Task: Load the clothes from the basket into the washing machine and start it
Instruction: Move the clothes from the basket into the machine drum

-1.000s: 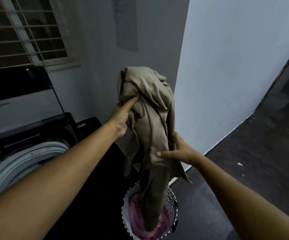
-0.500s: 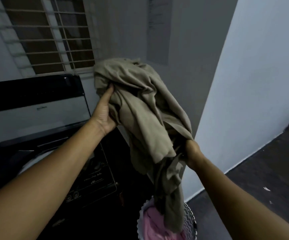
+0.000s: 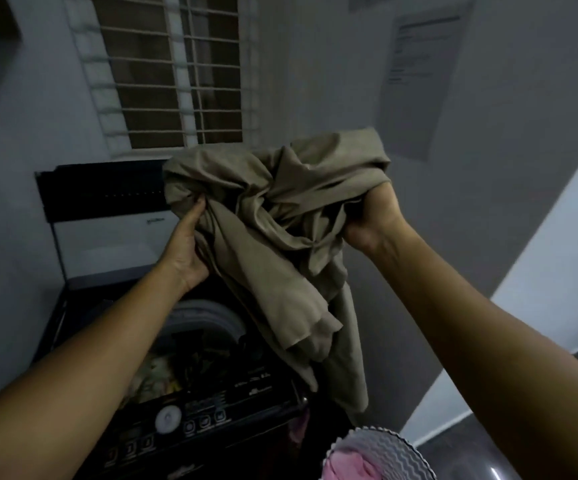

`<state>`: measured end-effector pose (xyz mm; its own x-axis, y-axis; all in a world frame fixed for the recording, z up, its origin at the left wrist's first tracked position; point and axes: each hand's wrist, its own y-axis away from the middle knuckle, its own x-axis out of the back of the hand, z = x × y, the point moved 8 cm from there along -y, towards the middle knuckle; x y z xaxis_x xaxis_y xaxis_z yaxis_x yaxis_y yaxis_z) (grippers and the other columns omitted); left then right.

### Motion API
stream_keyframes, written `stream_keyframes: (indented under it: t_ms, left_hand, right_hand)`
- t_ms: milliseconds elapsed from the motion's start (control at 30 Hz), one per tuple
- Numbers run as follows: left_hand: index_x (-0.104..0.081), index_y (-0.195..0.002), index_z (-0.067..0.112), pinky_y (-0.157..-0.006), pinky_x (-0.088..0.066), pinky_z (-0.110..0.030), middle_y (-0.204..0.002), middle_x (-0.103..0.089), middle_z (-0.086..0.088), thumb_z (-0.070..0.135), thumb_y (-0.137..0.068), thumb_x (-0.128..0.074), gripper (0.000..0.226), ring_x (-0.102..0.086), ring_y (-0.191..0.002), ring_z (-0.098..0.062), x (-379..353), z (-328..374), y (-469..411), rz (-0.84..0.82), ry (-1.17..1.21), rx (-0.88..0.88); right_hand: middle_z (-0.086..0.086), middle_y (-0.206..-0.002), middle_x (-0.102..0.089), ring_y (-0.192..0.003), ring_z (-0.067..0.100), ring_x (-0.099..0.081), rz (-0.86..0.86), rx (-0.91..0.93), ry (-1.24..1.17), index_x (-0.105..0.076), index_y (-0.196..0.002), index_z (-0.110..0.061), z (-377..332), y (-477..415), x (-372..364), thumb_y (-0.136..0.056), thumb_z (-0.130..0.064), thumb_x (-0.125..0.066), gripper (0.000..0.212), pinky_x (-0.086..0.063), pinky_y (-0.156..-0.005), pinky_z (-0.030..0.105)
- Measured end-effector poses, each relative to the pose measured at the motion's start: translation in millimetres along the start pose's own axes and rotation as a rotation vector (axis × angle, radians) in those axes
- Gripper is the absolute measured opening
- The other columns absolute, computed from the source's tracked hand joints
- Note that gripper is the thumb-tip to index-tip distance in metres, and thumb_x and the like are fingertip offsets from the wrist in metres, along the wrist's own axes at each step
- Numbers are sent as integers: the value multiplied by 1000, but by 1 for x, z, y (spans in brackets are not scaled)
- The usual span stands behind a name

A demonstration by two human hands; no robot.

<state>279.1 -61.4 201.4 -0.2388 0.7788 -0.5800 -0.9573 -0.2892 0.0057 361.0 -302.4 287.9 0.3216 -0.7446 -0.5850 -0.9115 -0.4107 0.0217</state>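
Observation:
A bunched khaki garment (image 3: 273,237) hangs in the air between my two hands, above the right side of the black top-loading washing machine (image 3: 232,420). My left hand (image 3: 187,244) grips its left edge. My right hand (image 3: 372,220) is curled into its right side, fingers hidden in the folds. The machine's lid (image 3: 107,216) stands open, and patterned clothes (image 3: 166,372) lie in the drum. The laundry basket (image 3: 381,452) with a wavy grey pattern sits at the bottom right, with pink cloth (image 3: 346,469) inside it.
A barred window (image 3: 173,71) is behind the machine. A paper notice (image 3: 419,81) hangs on the grey wall to the right. A white wall corner (image 3: 523,289) juts out on the right, with dark floor (image 3: 537,410) beyond the basket.
Both hands have carried the khaki garment up out of the basket and leftward over the washing machine. The view has turned left, so the drum and control panel now show.

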Motion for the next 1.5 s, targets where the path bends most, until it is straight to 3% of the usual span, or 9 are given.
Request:
stream_keyframes:
  t_ms: [333,600,800,967,1033,1133,1267,1367,1500]
  left_hand:
    - [-74,-120,26,-87,-59,-38,-128,-70,-7,64,-84,-67,53,-69,-115,-25,152,82,-1,189,37,-123]
    - [-74,-120,20,-87,-57,-35,-122,-72,-9,39,-90,-71,35,-70,-110,-28,265,40,13,298,-237,109]
    - [-74,-110,28,-88,-57,-36,-105,-78,3,24,-78,-85,34,-72,-102,-21,329,-23,27,319,-606,295]
    - [-69,-118,28,-74,-57,-25,-105,-75,4,16,-80,-82,42,-69,-103,-21,353,-64,28,313,-686,396]
    - [-66,-127,23,-89,-57,-35,-114,-72,-2,22,-79,-85,52,-67,-107,-24,366,-79,27,344,-718,470]
    - [-66,-128,20,-101,-53,-47,-115,-72,-6,31,-79,-85,54,-67,-107,-26,378,-100,27,341,-745,572]
    - [-63,-132,22,-102,-52,-46,-118,-70,-5,42,-79,-82,60,-65,-108,-25,384,-120,25,317,-756,649]
    - [-60,-134,22,-103,-50,-45,-119,-68,-5,43,-82,-78,59,-63,-110,-26,393,-129,26,350,-766,681]
    - [-63,-128,22,-90,-54,-36,-107,-70,-1,38,-86,-76,47,-65,-99,-20,402,-135,24,403,-691,651]
  right_hand:
    - [20,-137,-62,-132,40,-53,-194,-101,-145,-59,-139,-6,122,-74,-171,-107,-30,-37,45,-43,-112,55]
    - [11,-130,-68,-123,33,-62,-161,-291,150,-64,-133,-16,266,-113,-119,-105,-46,-43,46,-53,-102,48]
    - [11,-120,-69,-87,10,-70,-107,-406,776,-58,-134,-6,350,-99,-29,-103,-17,-55,33,-59,-73,23]
    - [1,-114,-71,-107,22,-69,-609,-594,1223,-54,-131,-16,394,-72,-13,-81,1,-77,58,-59,-86,31]
    - [2,-121,-66,-114,23,-64,-644,-476,1488,-54,-134,-18,389,-78,-7,-84,-18,-81,57,-53,-93,25]
    - [13,-140,-54,-121,34,-58,-467,-81,2089,-41,-145,-20,365,-97,6,-82,-53,-74,78,-49,-101,45]
    - [19,-147,-43,-127,39,-53,-434,-225,2511,-31,-151,-17,371,-100,29,-94,-44,-60,69,-49,-97,48]
    - [7,-128,-66,-114,28,-65,-505,-226,2485,-61,-125,-21,384,-99,18,-101,-28,-50,28,-51,-97,41]
    - [9,-119,-70,-110,33,-65,-447,-224,2028,-65,-126,-24,408,-92,-14,-98,-45,-57,36,-50,-95,39]
